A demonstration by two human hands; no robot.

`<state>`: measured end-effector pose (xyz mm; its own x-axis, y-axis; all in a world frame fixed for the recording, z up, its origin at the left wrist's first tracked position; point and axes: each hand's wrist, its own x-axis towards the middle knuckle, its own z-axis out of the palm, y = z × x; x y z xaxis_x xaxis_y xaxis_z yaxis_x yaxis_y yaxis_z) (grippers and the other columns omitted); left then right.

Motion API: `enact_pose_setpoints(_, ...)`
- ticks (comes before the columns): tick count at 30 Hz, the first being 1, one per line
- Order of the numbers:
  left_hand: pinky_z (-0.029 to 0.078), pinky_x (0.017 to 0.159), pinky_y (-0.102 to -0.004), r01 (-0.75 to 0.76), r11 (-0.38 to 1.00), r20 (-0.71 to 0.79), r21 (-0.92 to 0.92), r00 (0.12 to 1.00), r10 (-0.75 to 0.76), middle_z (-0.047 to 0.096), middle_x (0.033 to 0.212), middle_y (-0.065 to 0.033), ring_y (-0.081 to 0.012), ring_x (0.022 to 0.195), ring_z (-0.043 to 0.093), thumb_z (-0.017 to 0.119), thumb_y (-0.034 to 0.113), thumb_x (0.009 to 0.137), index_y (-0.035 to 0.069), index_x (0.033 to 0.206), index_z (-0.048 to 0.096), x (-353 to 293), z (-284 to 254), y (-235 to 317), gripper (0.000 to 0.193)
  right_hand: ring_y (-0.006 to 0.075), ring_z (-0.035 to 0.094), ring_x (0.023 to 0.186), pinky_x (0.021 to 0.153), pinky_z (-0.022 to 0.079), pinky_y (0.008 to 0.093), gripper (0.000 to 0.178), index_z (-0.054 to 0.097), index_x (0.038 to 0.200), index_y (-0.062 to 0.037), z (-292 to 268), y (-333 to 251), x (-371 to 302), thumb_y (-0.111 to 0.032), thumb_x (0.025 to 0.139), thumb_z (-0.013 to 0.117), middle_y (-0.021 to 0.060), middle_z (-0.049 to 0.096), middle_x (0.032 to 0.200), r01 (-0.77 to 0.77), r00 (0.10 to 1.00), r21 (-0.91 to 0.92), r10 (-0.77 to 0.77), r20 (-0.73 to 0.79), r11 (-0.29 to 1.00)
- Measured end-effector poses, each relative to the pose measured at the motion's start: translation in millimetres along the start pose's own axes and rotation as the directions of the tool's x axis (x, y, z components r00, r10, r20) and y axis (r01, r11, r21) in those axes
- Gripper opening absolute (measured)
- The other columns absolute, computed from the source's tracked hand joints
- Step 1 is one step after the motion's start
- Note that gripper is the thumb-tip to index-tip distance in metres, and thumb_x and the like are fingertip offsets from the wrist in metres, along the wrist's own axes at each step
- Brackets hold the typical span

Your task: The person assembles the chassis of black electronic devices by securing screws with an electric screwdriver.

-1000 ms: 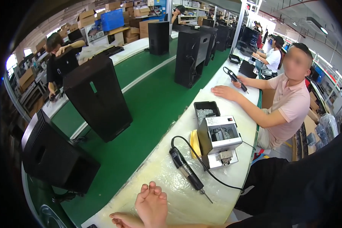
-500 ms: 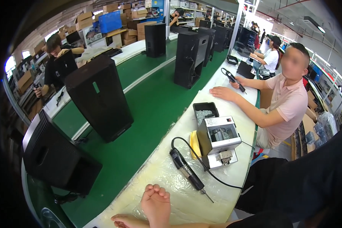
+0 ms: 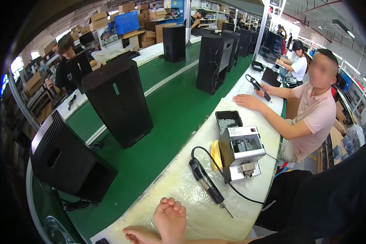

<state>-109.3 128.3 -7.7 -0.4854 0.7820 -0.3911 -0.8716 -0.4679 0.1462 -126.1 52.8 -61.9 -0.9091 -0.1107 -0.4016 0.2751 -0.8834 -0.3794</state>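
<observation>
My left hand (image 3: 170,219) is raised over the near end of the bench, palm facing me. Its fingers curl loosely and the bare palm shows that it holds nothing. Lower and to the left, my right hand (image 3: 141,235) rests with its fingers loosely apart and nothing visible in them; its forearm passes behind the left wrist. Nearest to the hands, a black electric screwdriver (image 3: 206,182) lies on the plastic-covered bench (image 3: 199,215), bit toward me, cable looping to the right. Behind it stand a box-shaped screw feeder (image 3: 244,152) and a black bin of screws (image 3: 228,122).
Black speaker-like cabinets (image 3: 117,101) stand on the green conveyor (image 3: 162,118) at my left, one tilted (image 3: 69,158). A yellow pad (image 3: 216,155) lies beside the feeder. At right a seated co-worker (image 3: 313,105) holds another screwdriver (image 3: 259,87). Someone works across the conveyor (image 3: 69,67).
The whole scene has shifted slightly to the right in the picture. My hands keep nearly the same pose. The screwdriver and feeder stay in place on the bench.
</observation>
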Motion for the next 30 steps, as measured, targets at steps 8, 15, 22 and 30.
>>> enact_pose_setpoints(8, 0.041, 0.087, -0.0397, -0.059, 0.993, -0.338, -0.101, 0.941, 0.022, 0.055, 0.097, -0.0134, -0.0275, 0.095, 0.052, 0.053, 0.005, 0.081, 0.003, 0.095, 0.050, 18.1, -0.6, 6.1, 0.015, 0.0189, 0.047, 0.118, 0.099, 0.032, 0.0350, 0.027, 0.052, 0.111, -0.0062, -34.9, -61.1, 3.7, -0.016, 0.087, 0.045, 0.0060, 0.057, 0.120, 0.030, 0.429, -0.618, -0.569, -0.702, 0.785)
enact_pose_setpoints(15, 0.041, 0.088, -0.0409, 0.026, 0.992, -0.297, -0.123, 0.953, -0.061, 0.057, 0.102, -0.0143, -0.0280, 0.098, 0.052, 0.052, 0.004, 0.081, 0.002, 0.097, 0.052, 18.4, -16.9, -0.5, 0.016, 0.0222, 0.047, 0.118, 0.102, 0.030, 0.0406, 0.026, 0.049, 0.111, -0.0102, -21.2, -63.1, -17.6, -0.022, 0.089, 0.042, 0.0062, 0.055, 0.123, 0.373, 0.430, -0.629, -0.728, -0.535, 0.682)
enact_pose_setpoints(22, 0.043, 0.086, -0.0402, -0.068, 0.995, -0.247, -0.075, 0.968, 0.047, 0.059, 0.096, -0.0132, -0.0273, 0.094, 0.054, 0.052, 0.002, 0.081, 0.003, 0.095, 0.055, 18.4, -14.7, -6.3, 0.015, 0.0201, 0.047, 0.104, 0.089, 0.033, 0.0379, 0.019, 0.049, 0.105, -0.0101, -15.2, -51.8, -10.1, -0.017, 0.088, 0.045, 0.0044, 0.054, 0.109, 0.692, 0.657, 0.031, -0.611, -0.442, 0.722)
enact_pose_setpoints(30, 0.044, 0.079, -0.0354, -0.079, 0.981, 0.262, -0.180, 0.957, 0.125, 0.059, 0.091, -0.0121, -0.0244, 0.084, 0.056, 0.054, 0.000, 0.081, 0.001, 0.094, 0.055, -13.3, 25.7, -3.0, 0.013, 0.0182, 0.047, 0.055, 0.054, 0.037, 0.0309, 0.017, 0.052, 0.071, -0.0077, -10.0, -7.8, 11.0, -0.013, 0.086, 0.058, 0.0056, 0.050, 0.063, 0.044, 0.983, 0.209, -0.005, -0.182, 0.977)
